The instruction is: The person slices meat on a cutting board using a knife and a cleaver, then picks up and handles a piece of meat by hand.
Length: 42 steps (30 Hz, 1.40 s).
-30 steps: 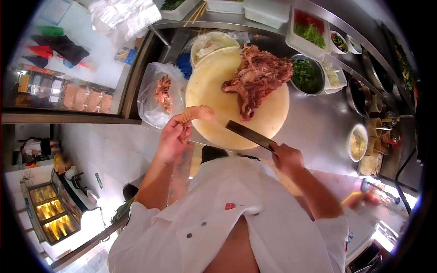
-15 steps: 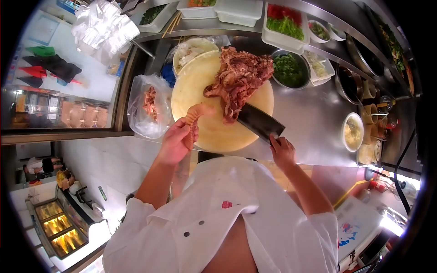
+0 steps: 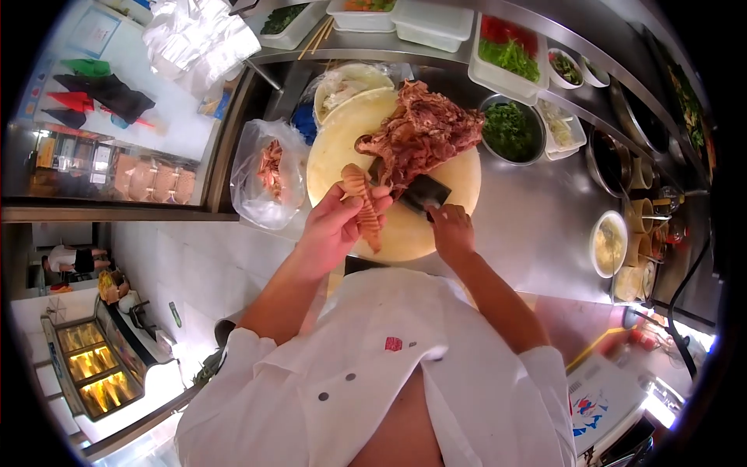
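Observation:
My left hand (image 3: 334,227) is closed on a ridged, pinkish-brown strip of meat (image 3: 360,204), held over the near left edge of the round cutting board (image 3: 331,148). The fingers of my right hand (image 3: 453,232) wrap the handle of a cleaver (image 3: 426,191). Its dark blade lies low over the board, and its far end is hidden under or behind the meat. A big heap of dark reddish cooked meat (image 3: 424,132) covers the board's upper right part, just beyond the blade.
Left of the board lies a clear plastic bag (image 3: 249,183) with meat scraps. Chopped greens fill a metal bowl (image 3: 510,128) at the right. A white bowl (image 3: 607,243) stands farther right. Food tubs (image 3: 510,62) and chopsticks (image 3: 315,39) line the shelf above.
My right hand and the cleaver have moved left, bringing the blade farther in beside the meat heap. My left hand has turned the meat strip more upright, nearer the heap.

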{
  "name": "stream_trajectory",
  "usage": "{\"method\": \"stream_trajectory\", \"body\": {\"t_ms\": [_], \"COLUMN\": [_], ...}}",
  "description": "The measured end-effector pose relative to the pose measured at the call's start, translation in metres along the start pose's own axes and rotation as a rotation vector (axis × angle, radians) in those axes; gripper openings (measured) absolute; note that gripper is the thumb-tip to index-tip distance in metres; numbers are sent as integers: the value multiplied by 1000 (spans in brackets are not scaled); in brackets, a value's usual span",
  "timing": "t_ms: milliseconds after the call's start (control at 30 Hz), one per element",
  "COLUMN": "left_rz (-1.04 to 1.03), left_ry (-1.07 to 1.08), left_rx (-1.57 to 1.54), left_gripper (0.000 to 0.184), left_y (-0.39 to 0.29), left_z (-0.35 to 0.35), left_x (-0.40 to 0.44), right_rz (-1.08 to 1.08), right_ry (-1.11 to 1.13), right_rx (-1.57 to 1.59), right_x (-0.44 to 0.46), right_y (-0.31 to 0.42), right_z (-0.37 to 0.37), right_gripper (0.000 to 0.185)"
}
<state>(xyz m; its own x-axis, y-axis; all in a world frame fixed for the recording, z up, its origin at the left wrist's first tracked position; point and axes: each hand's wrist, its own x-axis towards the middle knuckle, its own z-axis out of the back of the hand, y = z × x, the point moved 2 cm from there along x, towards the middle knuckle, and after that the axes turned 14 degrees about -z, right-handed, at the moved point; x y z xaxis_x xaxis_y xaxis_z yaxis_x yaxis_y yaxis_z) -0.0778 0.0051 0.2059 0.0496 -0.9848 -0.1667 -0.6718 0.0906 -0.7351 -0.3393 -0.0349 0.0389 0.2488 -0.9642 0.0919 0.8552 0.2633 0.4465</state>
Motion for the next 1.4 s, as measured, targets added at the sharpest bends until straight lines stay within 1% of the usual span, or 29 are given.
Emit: {"method": "stream_trajectory", "body": {"t_ms": [67,167,200,267,300,367,467,600,667,767,800,900,967,1067,1167,1200,1267,1400], "left_rz": [-55,-125,-145,-177,-193,-217,-247,-269,-240,-211,-204,-136,-145,-155,-138,-126,-111,-100], "left_ry": [1,-43,-60,-43,-35,-47,-15,59,56,45,43,28,17,21,56,69,122,262], "left_rx": [25,72,90,86,85,101,90,75,23,-19,-28,-141,-154,-196,-231,-242,-210,-95], "left_gripper": [50,49,49,40,36,37,39,43,47,54,56,52,52,56,62,64,69,79], "left_y": [-1,0,1,4,5,5,9,11,8,2,1,-7,-9,-11,-13,-14,-15,-11], "left_z": [-1,-8,-13,-20,-24,-39,-56,-57,-58,-61,-62,-62,-64,-66,-70,-72,-71,-64], "left_x": [2,1,1,2,1,-3,-12,-21,-26,-32,-34,-34,-36,-38,-41,-42,-43,-44], "right_rz": [1,-266,-229,-152,-98,14,106,119,104,167,152,112,93,73,96,96,97,27], "right_ry": [-90,104,136,194,143,45,-175,-215,-205,-166,-154,-107,-68,-54,-100,-106,-117,-91], "right_rx": [23,727,732,744,730,697,515,524,526,547,572,639,677,680,649,643,630,708], "right_x": [-2,-5,-6,-4,-5,-6,-8,-12,-15,-18,-20,-25,-28,-31,-32,-33,-33,-34], "right_y": [9,38,53,82,97,120,133,136,138,144,146,149,150,152,151,150,150,149], "right_z": [26,78,102,146,160,176,176,175,179,182,183,186,189,192,193,194,196,196], "right_gripper": [41,36,37,37,37,36,33,23,20,25,28,36,42,38,42,40,38,35]}}
